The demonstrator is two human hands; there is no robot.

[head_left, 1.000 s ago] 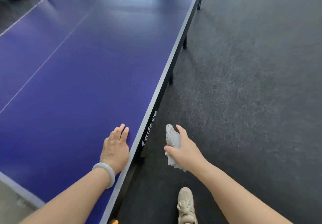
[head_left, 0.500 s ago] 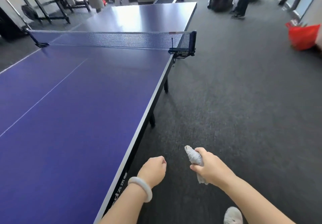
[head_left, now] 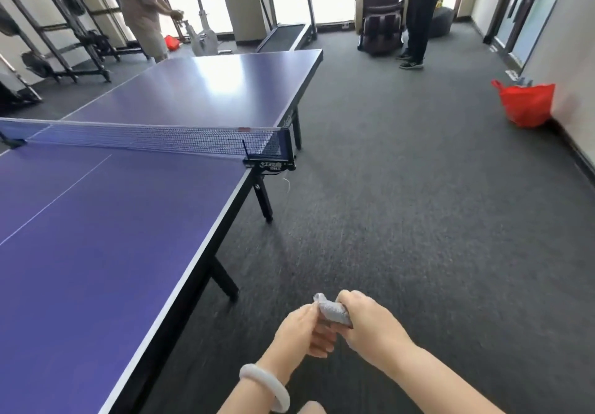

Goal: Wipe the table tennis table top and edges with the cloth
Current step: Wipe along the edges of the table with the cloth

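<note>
Left grip (head_left: 301,333), right grip (head_left: 373,326) hold cloth (head_left: 333,310); net clamp (head_left: 273,165) reads DHS.

Big blue table (head_left: 112,236) stands on dark grey carpet floor (head_left: 418,220), on black legs (head_left: 225,280). Thin white line down middle of top, white strip along edge. Net (head_left: 145,138) goes across table, held by black clamp (head_left: 273,164) at right edge. On floor: red bag (head_left: 524,104) by right wall; treadmill (head_left: 283,38), white bike (head_left: 201,34), brown chair (head_left: 380,18) far back; dark racks (head_left: 64,43) at left. Two people stand at far end.
</note>
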